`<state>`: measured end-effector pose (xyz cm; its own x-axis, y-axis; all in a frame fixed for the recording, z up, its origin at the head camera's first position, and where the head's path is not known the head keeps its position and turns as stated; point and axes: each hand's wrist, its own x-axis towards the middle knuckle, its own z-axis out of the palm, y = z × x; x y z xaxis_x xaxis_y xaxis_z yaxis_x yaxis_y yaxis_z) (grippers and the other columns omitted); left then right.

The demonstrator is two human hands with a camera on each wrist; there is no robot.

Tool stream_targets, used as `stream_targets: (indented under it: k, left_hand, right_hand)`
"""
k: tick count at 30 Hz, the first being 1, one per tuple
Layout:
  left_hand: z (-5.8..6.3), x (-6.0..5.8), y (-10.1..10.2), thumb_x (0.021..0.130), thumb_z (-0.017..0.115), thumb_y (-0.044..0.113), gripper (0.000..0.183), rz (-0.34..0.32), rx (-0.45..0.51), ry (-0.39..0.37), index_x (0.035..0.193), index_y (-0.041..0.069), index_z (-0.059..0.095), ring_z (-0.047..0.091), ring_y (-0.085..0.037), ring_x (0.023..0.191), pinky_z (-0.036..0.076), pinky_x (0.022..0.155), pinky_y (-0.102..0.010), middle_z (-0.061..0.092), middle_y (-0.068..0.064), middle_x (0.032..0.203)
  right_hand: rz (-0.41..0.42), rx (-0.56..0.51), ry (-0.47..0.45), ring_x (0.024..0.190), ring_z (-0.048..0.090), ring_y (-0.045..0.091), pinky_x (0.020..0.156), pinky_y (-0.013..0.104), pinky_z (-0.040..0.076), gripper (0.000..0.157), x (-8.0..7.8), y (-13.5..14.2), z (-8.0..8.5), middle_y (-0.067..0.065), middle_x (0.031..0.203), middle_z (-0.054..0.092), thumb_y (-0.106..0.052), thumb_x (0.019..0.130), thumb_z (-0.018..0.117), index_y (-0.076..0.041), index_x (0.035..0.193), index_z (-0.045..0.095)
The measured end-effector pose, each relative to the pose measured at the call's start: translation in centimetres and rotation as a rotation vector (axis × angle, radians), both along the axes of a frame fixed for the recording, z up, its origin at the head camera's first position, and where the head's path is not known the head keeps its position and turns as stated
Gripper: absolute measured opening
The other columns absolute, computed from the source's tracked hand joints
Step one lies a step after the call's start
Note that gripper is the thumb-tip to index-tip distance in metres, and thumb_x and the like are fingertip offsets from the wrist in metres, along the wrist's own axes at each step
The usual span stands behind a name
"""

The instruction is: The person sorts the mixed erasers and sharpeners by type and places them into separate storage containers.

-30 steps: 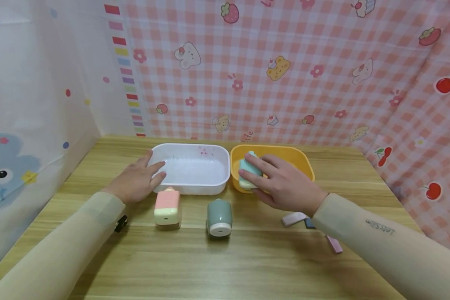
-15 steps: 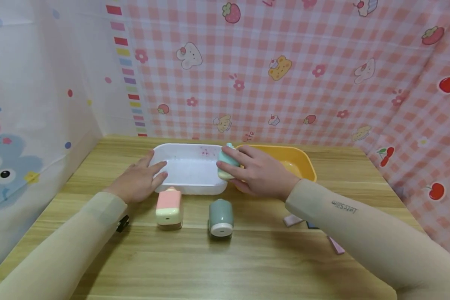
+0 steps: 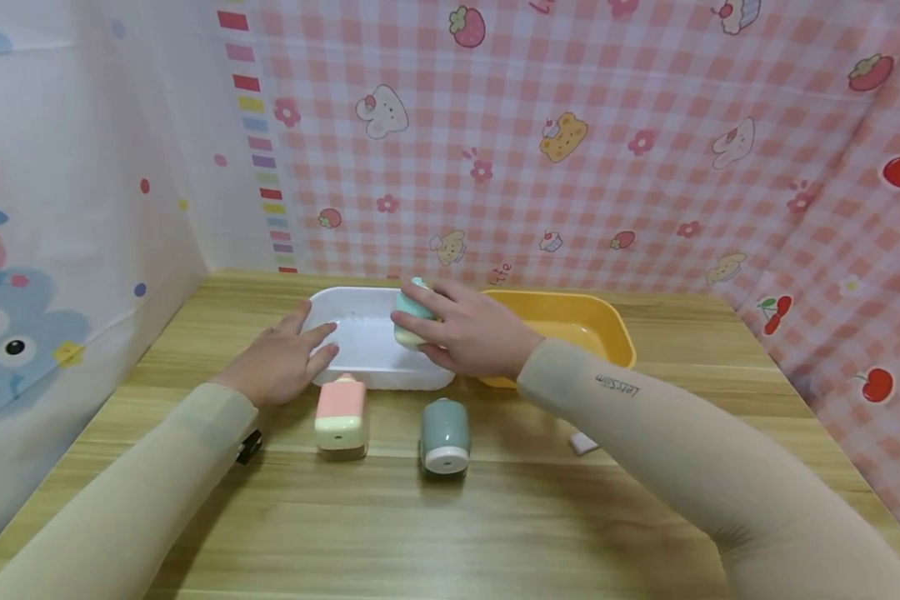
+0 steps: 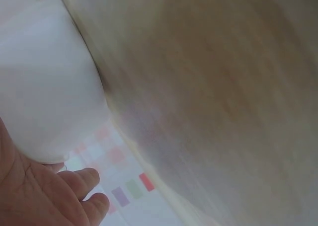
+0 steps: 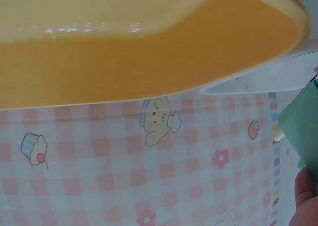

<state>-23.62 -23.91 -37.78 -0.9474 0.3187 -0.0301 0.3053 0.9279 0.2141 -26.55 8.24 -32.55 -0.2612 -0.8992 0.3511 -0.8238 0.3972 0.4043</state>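
Observation:
My right hand (image 3: 480, 329) grips a small mint-green and cream bottle-shaped thing (image 3: 412, 312) over the right half of the white tub (image 3: 382, 381). In the right wrist view, the mint-green thing (image 5: 304, 124) shows at the right edge, a fingertip against it. At the tub's left end rests my left hand (image 3: 279, 360), its fingers spread over the rim. Loosely bent fingers of that hand (image 4: 39, 193) lie by the tub's white wall in the left wrist view. Just in front of the tub stands a pink and cream bottle-shaped thing (image 3: 341, 415).
A yellow tub (image 3: 611, 321) adjoins the white one on the right, partly behind my right forearm. A grey-green bottle-shaped thing (image 3: 446, 429) with a white end is front centre. A pale block (image 3: 582, 442) peeks out by the right sleeve; a small black thing (image 3: 250, 447) lies by the left.
My right hand has carried the mint-green thing left, out of the yellow tub and over the white one. The right forearm now hides more of the small blocks. My left hand stays put.

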Motion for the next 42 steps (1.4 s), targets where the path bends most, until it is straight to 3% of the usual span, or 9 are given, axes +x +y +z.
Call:
stream_targets:
  k: [10, 15, 18, 23, 29, 34, 42]
  left_hand:
    - [-0.1, 0.0, -0.3, 0.113, 0.029, 0.050, 0.064, 0.011, 0.004, -0.014, 0.165, 0.012, 0.036, 0.019, -0.056, 0.157, 0.019, 0.125, -0.073, 0.003, -0.030, 0.175]
    - [0.1, -0.1, 0.0, 0.114, 0.028, 0.049, 0.064, 0.015, 0.000, -0.031, 0.166, 0.013, 0.034, 0.019, -0.056, 0.157, 0.018, 0.126, -0.073, 0.001, -0.028, 0.175]
    - [0.1, -0.2, 0.1, 0.114, 0.028, 0.049, 0.064, 0.014, -0.003, -0.030, 0.166, 0.012, 0.034, 0.017, -0.054, 0.159, 0.017, 0.126, -0.073, 0.000, -0.028, 0.175]
    - [0.2, -0.2, 0.2, 0.114, 0.026, 0.050, 0.065, 0.013, -0.002, -0.037, 0.166, 0.012, 0.032, 0.014, -0.050, 0.161, 0.017, 0.126, -0.073, 0.000, -0.027, 0.175]
    - [0.3, -0.1, 0.0, 0.112, 0.017, 0.059, 0.072, 0.024, -0.016, -0.051, 0.168, 0.015, 0.025, 0.018, -0.053, 0.159, 0.016, 0.126, -0.073, -0.002, -0.026, 0.176]
    - [0.3, 0.0, -0.1, 0.112, 0.018, 0.059, 0.073, 0.024, -0.017, -0.047, 0.168, 0.012, 0.024, 0.018, -0.053, 0.159, 0.016, 0.126, -0.073, -0.002, -0.027, 0.176]
    - [0.4, 0.1, -0.2, 0.112, 0.019, 0.057, 0.076, 0.007, -0.024, -0.027, 0.168, 0.006, 0.022, 0.008, -0.045, 0.163, 0.013, 0.127, -0.073, 0.003, -0.027, 0.176]
  right_hand:
    - [-0.013, 0.041, -0.058, 0.136, 0.058, 0.036, 0.115, 0.044, 0.052, 0.050, -1.0, -4.7, -0.3, 0.014, 0.161, 0.051, -0.039, 0.106, 0.061, -0.024, 0.153, 0.056]
    - [-0.057, 0.075, -0.103, 0.135, 0.058, 0.034, 0.118, 0.045, 0.049, 0.051, -1.3, -6.4, -0.5, 0.012, 0.164, 0.047, -0.041, 0.107, 0.058, -0.026, 0.156, 0.054]
    - [-0.074, 0.087, -0.134, 0.135, 0.057, 0.033, 0.123, 0.046, 0.042, 0.052, -1.5, -7.0, -0.8, 0.012, 0.165, 0.046, -0.040, 0.108, 0.056, -0.026, 0.157, 0.052]
    - [-0.106, 0.108, -0.178, 0.138, 0.055, 0.033, 0.123, 0.048, 0.042, 0.053, -1.8, -7.7, -1.2, 0.011, 0.167, 0.044, -0.040, 0.109, 0.054, -0.026, 0.159, 0.049]
    - [-0.145, 0.175, -0.234, 0.139, 0.055, 0.033, 0.116, 0.044, 0.050, 0.054, -1.6, -8.8, -1.1, 0.012, 0.169, 0.040, -0.042, 0.110, 0.052, -0.028, 0.162, 0.044]
    - [-0.191, 0.200, -0.280, 0.142, 0.052, 0.033, 0.110, 0.045, 0.055, 0.055, -1.5, -9.6, -1.0, 0.012, 0.171, 0.036, -0.042, 0.111, 0.050, -0.029, 0.163, 0.041]
    - [-0.282, 0.252, -0.393, 0.152, 0.044, 0.035, 0.120, 0.050, 0.046, 0.060, -1.6, -10.1, -1.2, 0.011, 0.174, 0.028, -0.044, 0.112, 0.047, -0.027, 0.167, 0.032]
